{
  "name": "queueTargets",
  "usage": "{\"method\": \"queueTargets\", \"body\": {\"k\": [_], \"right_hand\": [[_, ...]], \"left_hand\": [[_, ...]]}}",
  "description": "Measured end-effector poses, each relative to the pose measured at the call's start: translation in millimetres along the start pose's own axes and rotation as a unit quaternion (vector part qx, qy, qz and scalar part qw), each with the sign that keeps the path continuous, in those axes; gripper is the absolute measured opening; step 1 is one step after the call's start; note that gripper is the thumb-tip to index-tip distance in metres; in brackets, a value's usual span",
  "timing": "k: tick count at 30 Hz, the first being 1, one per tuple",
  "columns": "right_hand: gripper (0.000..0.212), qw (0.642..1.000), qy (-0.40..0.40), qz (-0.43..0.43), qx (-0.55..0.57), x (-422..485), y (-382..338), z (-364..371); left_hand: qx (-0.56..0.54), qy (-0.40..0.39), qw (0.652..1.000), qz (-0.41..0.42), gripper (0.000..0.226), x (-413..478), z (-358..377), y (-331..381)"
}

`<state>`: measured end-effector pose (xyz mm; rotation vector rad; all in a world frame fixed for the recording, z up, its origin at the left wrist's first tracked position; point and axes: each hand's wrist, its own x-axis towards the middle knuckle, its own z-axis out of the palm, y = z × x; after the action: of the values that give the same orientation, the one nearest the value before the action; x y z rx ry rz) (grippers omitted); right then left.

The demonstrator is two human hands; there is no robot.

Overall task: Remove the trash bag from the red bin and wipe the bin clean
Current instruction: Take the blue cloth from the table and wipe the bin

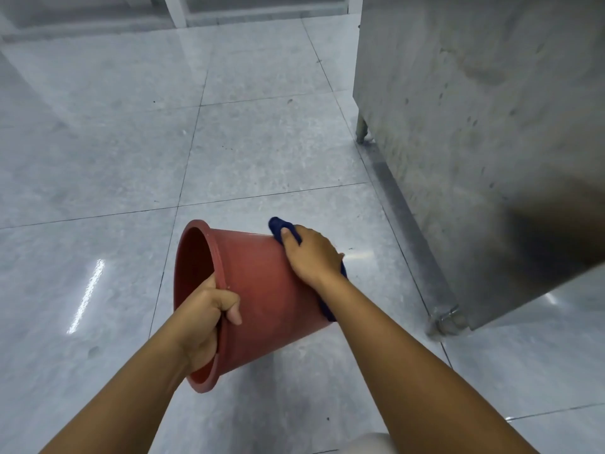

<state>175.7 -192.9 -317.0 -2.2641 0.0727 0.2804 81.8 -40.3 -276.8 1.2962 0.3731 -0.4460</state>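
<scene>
The red bin [262, 290] is held on its side above the floor, its open mouth facing left. No trash bag shows in or on it. My left hand [206, 316] grips the rim at the lower left, fingers inside the mouth and thumb on the outer wall. My right hand [311, 253] presses a dark blue cloth [281, 227] against the bin's outer wall near its base. Part of the cloth hangs down past the base edge, below my wrist.
A stainless steel cabinet [474, 142] on short legs stands at the right, close to the bin's base. Grey glossy floor tiles [114, 158] spread to the left and ahead. White frame legs [175, 9] stand at the far top.
</scene>
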Motion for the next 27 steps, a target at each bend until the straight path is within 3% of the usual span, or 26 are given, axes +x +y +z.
{"method": "queueTargets", "body": {"k": [3, 8, 11, 14, 17, 21, 24, 27], "right_hand": [[0.047, 0.999, 0.008, 0.044, 0.025, 10, 24, -5], [0.031, 0.991, 0.066, 0.096, 0.060, 17, 55, -10], [0.029, 0.993, 0.071, 0.068, 0.063, 12, 60, -7], [0.027, 0.994, 0.060, 0.033, 0.086, 2, 66, -3], [0.024, 0.995, 0.048, 0.009, 0.084, -4, 69, 3], [0.029, 0.980, 0.147, 0.058, 0.120, -7, 61, -10], [0.028, 0.955, 0.237, 0.053, 0.171, -12, 36, -41], [0.029, 0.958, 0.200, -0.015, 0.205, -28, -13, -47]], "left_hand": [[0.010, -0.002, 1.000, 0.001, 0.071, -1, 0, -1], [0.037, -0.008, 0.999, -0.008, 0.069, -8, 14, 2], [0.040, 0.009, 0.999, -0.010, 0.051, -10, 14, 19], [0.030, 0.102, 0.994, -0.028, 0.074, -6, 5, 38], [-0.002, 0.183, 0.979, -0.090, 0.071, -1, 5, 45], [0.011, 0.189, 0.978, -0.089, 0.042, 4, 15, 42], [-0.003, 0.171, 0.984, -0.058, 0.043, 5, 17, 41], [0.002, 0.152, 0.988, -0.029, 0.044, 5, 20, 40]]}}
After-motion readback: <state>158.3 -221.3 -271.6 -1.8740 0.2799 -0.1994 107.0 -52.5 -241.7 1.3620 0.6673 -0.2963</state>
